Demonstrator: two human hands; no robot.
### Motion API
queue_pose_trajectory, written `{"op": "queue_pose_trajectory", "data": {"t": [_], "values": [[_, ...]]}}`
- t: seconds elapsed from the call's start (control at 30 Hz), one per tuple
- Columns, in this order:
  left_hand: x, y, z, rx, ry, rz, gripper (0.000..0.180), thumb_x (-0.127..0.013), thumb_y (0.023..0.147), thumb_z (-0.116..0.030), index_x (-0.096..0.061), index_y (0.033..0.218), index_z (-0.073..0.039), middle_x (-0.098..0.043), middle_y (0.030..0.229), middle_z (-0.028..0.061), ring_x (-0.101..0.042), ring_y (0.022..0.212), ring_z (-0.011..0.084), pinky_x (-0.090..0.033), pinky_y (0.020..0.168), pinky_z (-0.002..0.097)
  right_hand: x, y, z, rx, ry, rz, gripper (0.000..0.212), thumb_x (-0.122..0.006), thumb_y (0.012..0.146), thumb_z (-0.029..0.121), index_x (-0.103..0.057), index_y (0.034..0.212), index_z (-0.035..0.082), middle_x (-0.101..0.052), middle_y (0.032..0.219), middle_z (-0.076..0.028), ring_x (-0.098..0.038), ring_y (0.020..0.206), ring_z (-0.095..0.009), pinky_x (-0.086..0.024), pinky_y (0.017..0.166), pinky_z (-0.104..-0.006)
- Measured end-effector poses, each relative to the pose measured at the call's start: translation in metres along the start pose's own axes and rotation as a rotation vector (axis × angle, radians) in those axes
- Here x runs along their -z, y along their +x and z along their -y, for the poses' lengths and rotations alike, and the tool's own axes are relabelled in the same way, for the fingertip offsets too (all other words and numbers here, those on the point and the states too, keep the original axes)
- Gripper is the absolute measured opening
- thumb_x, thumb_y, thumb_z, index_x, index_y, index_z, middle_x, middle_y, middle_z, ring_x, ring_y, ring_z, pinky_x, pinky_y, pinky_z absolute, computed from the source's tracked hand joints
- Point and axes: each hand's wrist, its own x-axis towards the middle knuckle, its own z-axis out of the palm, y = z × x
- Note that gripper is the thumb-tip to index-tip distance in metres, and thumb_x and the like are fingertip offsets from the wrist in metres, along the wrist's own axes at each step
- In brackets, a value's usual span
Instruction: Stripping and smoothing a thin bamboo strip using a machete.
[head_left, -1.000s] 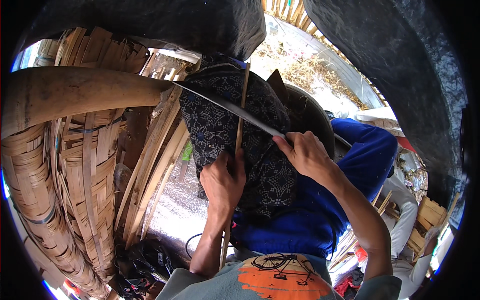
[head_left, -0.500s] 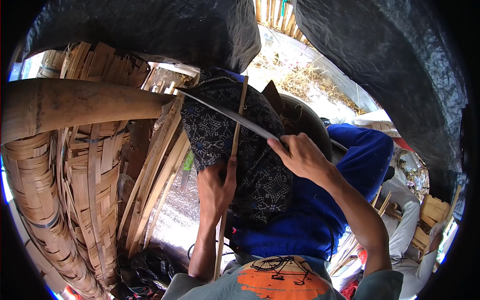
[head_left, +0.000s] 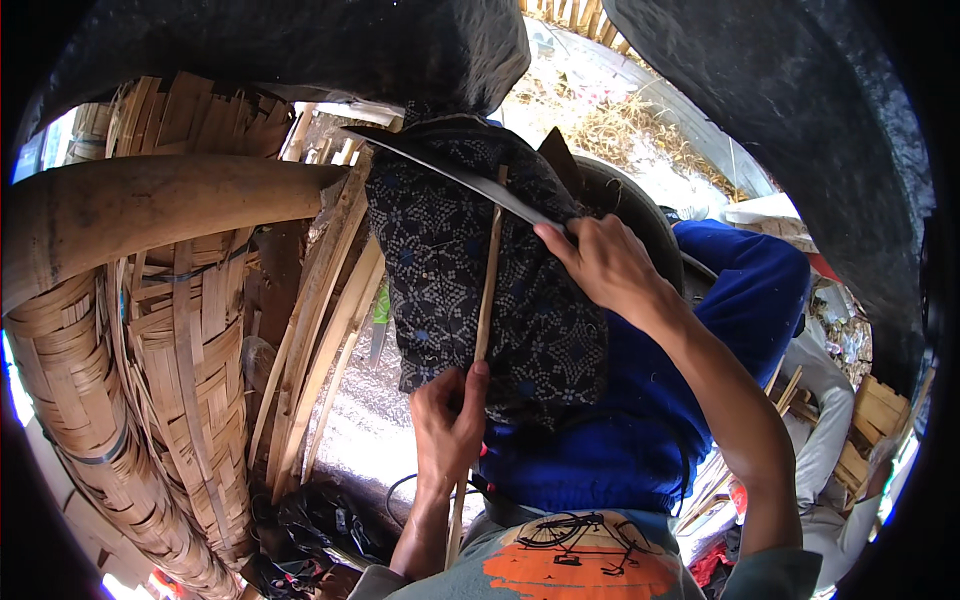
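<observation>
My left hand [head_left: 447,420] grips a thin bamboo strip [head_left: 488,290] between thumb and fingers, near the strip's middle. The strip runs lengthwise over a dark patterned cloth [head_left: 435,270] draped on my lap. In my right hand [head_left: 612,262] is a long-bladed knife [head_left: 450,172], held by its handle, which my fingers hide. Its blade slants up to the left and lies across the strip close to the far end. Whether the edge bites into the bamboo I cannot tell.
At the left a thick bamboo pole [head_left: 170,210] juts in above rolled woven bamboo mats [head_left: 80,390]. Split bamboo slats [head_left: 320,310] lean beside my lap, and a green-handled knife [head_left: 380,308] lies past them. Dark sheeting [head_left: 780,130] hangs overhead. A person in grey trousers [head_left: 822,400] sits at the right.
My left hand has drawn the strip back toward my body and slightly right. The knife has risen a little and now crosses nearer the strip's far end.
</observation>
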Motion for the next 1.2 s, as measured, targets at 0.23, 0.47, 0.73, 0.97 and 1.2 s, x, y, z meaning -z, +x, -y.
{"op": "queue_pose_trajectory", "data": {"t": [0.23,0.47,0.73,0.97,1.2], "values": [[0.007,0.017,0.000,-0.111,0.079,-0.056,0.047,-0.062,0.090,-0.028,-0.048,0.055,0.002,-0.038,0.044,0.0064,-0.029,0.046,0.0084,-0.024,0.042,0.0324,0.013,-0.002,-0.008,0.053,0.113,-0.037,0.025,-0.059,0.092,0.019,-0.064,0.111,0.004,-0.049,0.063,-0.009,-0.047,0.055,-0.020,-0.043,0.047,-0.0357],[-0.009,0.035,-0.014,-0.468,0.453,-0.265,0.039,-0.064,0.088,-0.021,-0.049,0.057,-0.002,-0.048,0.045,0.0112,-0.043,0.035,0.0220,-0.031,0.040,0.0350,0.058,-0.006,0.019,-0.538,0.670,0.324,0.040,-0.059,0.093,0.028,-0.061,0.064,0.000,-0.045,0.039,-0.012,-0.054,0.037,-0.029,-0.041,0.036,-0.0365],[-0.011,0.029,-0.014,-0.410,0.450,-0.252,0.034,-0.064,0.088,-0.019,-0.051,0.061,-0.001,-0.050,0.046,0.0115,-0.049,0.037,0.0228,-0.034,0.040,0.0340,0.026,-0.005,0.017,-0.350,0.398,0.136,0.047,-0.063,0.091,0.030,-0.052,0.052,0.006,-0.042,0.035,-0.007,-0.051,0.032,-0.024,-0.037,0.028,-0.0341],[-0.007,0.012,-0.014,-0.331,0.379,-0.162,0.037,-0.065,0.087,-0.019,-0.050,0.058,-0.002,-0.051,0.047,0.0138,-0.054,0.039,0.0269,-0.037,0.040,0.0357,-0.028,0.006,-0.013,-0.364,0.185,0.122,0.039,-0.058,0.093,0.030,-0.062,0.068,0.000,-0.049,0.045,-0.013,-0.055,0.040,-0.029,-0.043,0.036,-0.0378],[-0.004,0.037,-0.011,-0.225,0.321,-0.063,0.048,-0.052,0.094,-0.036,-0.060,0.068,0.004,-0.052,0.050,0.0179,-0.049,0.040,0.0286,-0.037,0.045,0.0396,0.008,-0.005,-0.005,0.075,0.171,-0.055,0.041,-0.055,0.092,0.011,-0.050,0.133,0.006,-0.049,0.067,-0.010,-0.047,0.047,-0.021,-0.040,0.041,-0.0355]]}}
